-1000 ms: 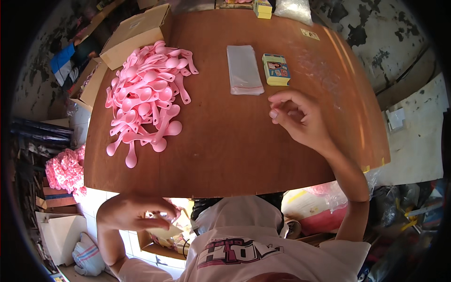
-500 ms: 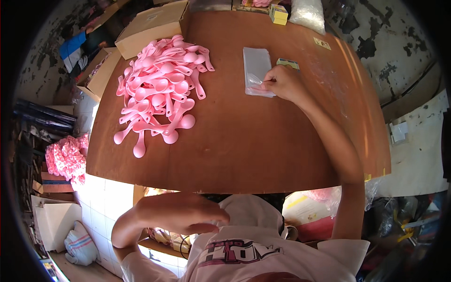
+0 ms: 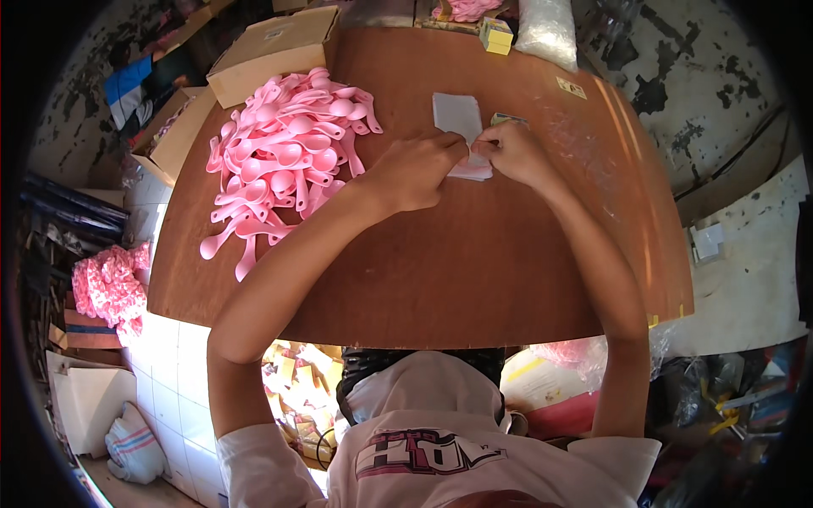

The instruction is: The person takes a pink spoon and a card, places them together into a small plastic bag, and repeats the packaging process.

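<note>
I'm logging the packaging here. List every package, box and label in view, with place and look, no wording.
Stack of clear plastic bags: table centre, flat, whitish, both hands on its near end.
Small box: far table edge, yellow and green.
Filled clear bag: far right edge, whitish.
Sticker: right of the table, small, yellowish.
Cardboard box: far left, brown, closed.

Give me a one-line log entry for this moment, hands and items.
left hand: on stack of clear bags | right hand: pinching same stack | pink spoons: heaped left, untouched | wooden table
</note>
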Demonstrator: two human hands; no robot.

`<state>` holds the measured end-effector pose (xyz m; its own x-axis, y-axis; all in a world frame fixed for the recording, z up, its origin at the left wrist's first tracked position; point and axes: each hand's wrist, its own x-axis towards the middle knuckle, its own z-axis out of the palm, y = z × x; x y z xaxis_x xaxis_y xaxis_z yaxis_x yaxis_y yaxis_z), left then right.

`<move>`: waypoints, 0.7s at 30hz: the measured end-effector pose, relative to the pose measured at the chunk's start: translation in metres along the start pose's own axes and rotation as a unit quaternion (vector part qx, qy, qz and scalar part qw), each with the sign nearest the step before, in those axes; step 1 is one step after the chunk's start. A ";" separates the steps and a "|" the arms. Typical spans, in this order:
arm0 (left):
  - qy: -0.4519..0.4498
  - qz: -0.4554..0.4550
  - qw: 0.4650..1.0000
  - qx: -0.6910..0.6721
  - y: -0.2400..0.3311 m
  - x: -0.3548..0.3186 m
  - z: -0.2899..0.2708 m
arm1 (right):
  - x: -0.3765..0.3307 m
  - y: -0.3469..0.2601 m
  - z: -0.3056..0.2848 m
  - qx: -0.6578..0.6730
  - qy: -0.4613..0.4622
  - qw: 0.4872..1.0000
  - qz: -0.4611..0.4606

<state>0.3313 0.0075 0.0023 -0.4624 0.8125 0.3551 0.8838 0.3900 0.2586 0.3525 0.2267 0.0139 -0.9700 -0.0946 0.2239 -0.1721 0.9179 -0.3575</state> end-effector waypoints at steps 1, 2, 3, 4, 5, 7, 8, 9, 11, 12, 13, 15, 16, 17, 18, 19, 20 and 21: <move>-0.029 0.006 0.999 0.020 -0.001 0.001 0.002 | 0.000 -0.001 -0.003 -0.011 0.029 0.999 -0.015; -0.029 0.004 0.999 0.020 -0.002 0.000 0.005 | -0.001 -0.001 -0.008 -0.010 0.028 0.999 -0.015; -0.053 0.007 0.999 0.008 -0.006 0.002 0.009 | -0.004 -0.003 -0.019 -0.015 0.081 0.996 -0.034; -0.080 0.007 0.997 -0.004 -0.007 0.002 0.010 | -0.006 -0.007 -0.025 -0.016 0.133 0.990 -0.054; -0.080 0.005 0.997 -0.004 -0.009 0.000 0.011 | -0.010 -0.011 -0.030 -0.042 0.139 0.986 -0.085; 0.082 -0.068 0.992 -0.069 -0.004 -0.006 0.005 | -0.028 -0.024 -0.032 -0.013 0.108 0.987 -0.115; 0.081 -0.070 0.992 -0.069 -0.003 -0.011 0.002 | -0.038 -0.032 -0.030 0.017 0.077 0.986 -0.147; 0.134 0.015 0.990 -0.046 0.003 -0.016 -0.005 | -0.051 -0.044 -0.030 0.016 0.078 0.986 -0.147; 0.159 0.155 0.975 -0.001 0.013 -0.024 -0.015 | -0.074 -0.059 -0.029 0.094 0.038 0.982 -0.162; 0.160 0.157 0.975 -0.003 0.019 -0.029 -0.023 | -0.079 -0.059 -0.034 0.092 0.038 0.982 -0.160; 0.040 0.061 0.990 -0.119 0.023 -0.036 -0.028 | -0.082 -0.057 -0.036 0.124 0.009 0.985 -0.120; 0.015 -0.042 0.955 -0.292 0.034 -0.051 -0.027 | -0.077 -0.045 -0.042 0.114 -0.003 0.992 -0.054; 0.013 -0.041 0.955 -0.294 0.037 -0.057 -0.026 | -0.068 -0.027 -0.042 0.114 -0.002 0.992 -0.051; 0.022 -0.084 0.934 -0.345 0.038 -0.062 -0.027 | -0.059 -0.001 -0.037 -0.003 0.065 0.994 -0.087; 0.030 -0.127 0.909 -0.395 0.040 -0.064 -0.028 | -0.054 0.019 -0.032 -0.123 0.132 0.976 -0.122; 0.040 -0.145 0.889 -0.433 0.042 -0.065 -0.028 | -0.052 0.033 -0.026 -0.126 0.132 0.976 -0.120; 0.043 -0.146 0.889 -0.432 0.040 -0.066 -0.027 | -0.048 0.043 -0.019 -0.122 0.139 0.976 -0.117; 0.051 -0.145 0.864 -0.479 0.037 -0.068 -0.025 | -0.047 0.047 -0.018 -0.119 0.144 0.976 -0.112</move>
<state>0.3937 -0.0437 0.0104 -0.7017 0.6795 0.2143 0.2871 -0.0056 0.9579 0.3934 0.2811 0.0027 -0.8182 -0.2228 0.5301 -0.2963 0.9534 -0.0567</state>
